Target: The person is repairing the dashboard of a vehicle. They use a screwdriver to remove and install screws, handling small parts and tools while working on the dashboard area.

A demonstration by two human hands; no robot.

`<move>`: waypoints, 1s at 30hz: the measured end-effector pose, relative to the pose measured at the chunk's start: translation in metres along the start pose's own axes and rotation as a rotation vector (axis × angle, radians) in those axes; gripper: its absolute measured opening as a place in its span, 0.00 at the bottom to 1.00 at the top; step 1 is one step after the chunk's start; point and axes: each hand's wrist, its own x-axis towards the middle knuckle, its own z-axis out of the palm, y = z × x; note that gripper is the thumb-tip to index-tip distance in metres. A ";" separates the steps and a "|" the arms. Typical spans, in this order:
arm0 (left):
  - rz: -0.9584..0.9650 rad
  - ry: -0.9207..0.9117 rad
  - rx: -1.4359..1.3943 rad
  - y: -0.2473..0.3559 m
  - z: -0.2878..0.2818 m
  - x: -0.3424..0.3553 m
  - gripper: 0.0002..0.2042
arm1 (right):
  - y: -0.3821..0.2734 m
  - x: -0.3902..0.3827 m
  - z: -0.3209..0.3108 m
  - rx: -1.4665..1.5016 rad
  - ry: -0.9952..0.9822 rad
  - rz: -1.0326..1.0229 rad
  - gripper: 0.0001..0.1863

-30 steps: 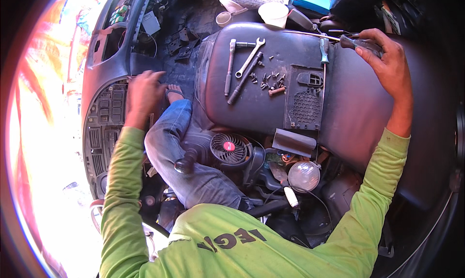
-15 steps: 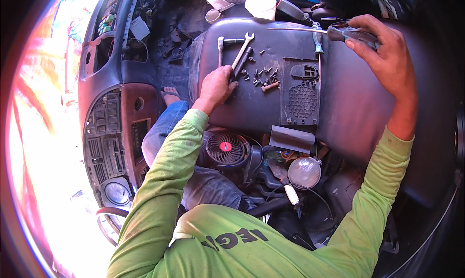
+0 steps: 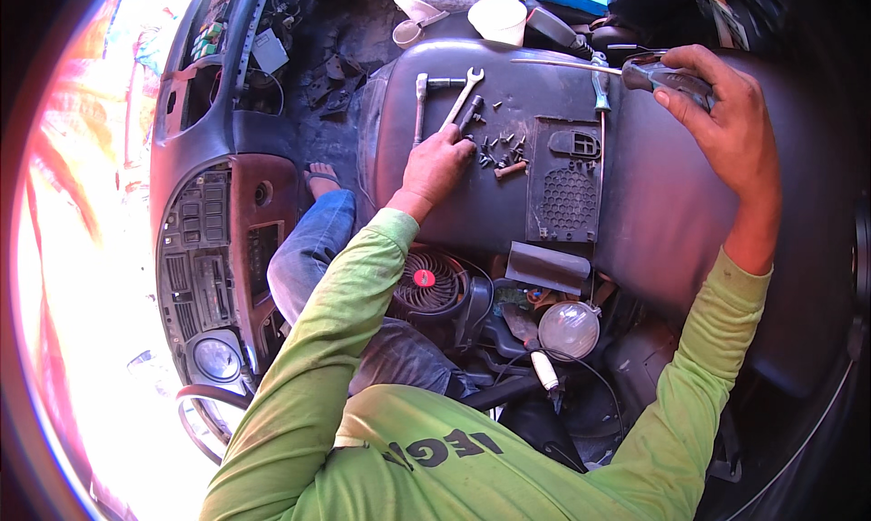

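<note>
My right hand (image 3: pixel 726 126), raised over the black seat, is closed round the dark handle of a screwdriver (image 3: pixel 649 73). Its long shaft points left. My left hand (image 3: pixel 437 169) rests low on the seat with curled fingers, beside a pile of small dark screws (image 3: pixel 494 149). Whatever its fingers pinch, if anything, is hidden. An open-ended wrench (image 3: pixel 464 94) and a black socket-like bar (image 3: pixel 470 113) stick out beyond that hand. Left of them lies an L-shaped socket handle (image 3: pixel 421 108). A brownish cylinder (image 3: pixel 511 170) is by the screws.
A black plastic grille panel (image 3: pixel 564 194) lies on the seat (image 3: pixel 508 221), with a second screwdriver (image 3: pixel 600 83) above it. In front are a small fan (image 3: pixel 426 285), a round lamp (image 3: pixel 570 329) and a soldering-iron-like tool (image 3: pixel 544 368). A removed dashboard (image 3: pixel 204 221) stands left; a white cup (image 3: pixel 497 20) is behind.
My left hand has slid right, from the wrench's lower end toward the screws. My right hand keeps the screwdriver nearly in place. The whole view has shifted slightly.
</note>
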 end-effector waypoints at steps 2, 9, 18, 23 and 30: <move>0.011 0.023 0.003 0.000 0.002 0.001 0.05 | 0.002 -0.001 -0.001 0.005 0.009 -0.004 0.16; 0.080 0.044 0.014 -0.005 0.006 -0.003 0.05 | 0.005 -0.003 0.000 0.017 0.037 -0.029 0.15; 0.019 -0.051 0.039 0.011 0.017 0.000 0.06 | 0.010 -0.003 -0.001 0.007 -0.031 0.080 0.16; -0.043 -0.050 0.004 0.014 0.016 -0.002 0.06 | 0.012 -0.003 -0.001 0.000 -0.037 0.105 0.16; -0.138 -0.062 -0.200 0.011 0.002 -0.008 0.08 | -0.005 -0.002 -0.003 0.042 -0.031 0.095 0.16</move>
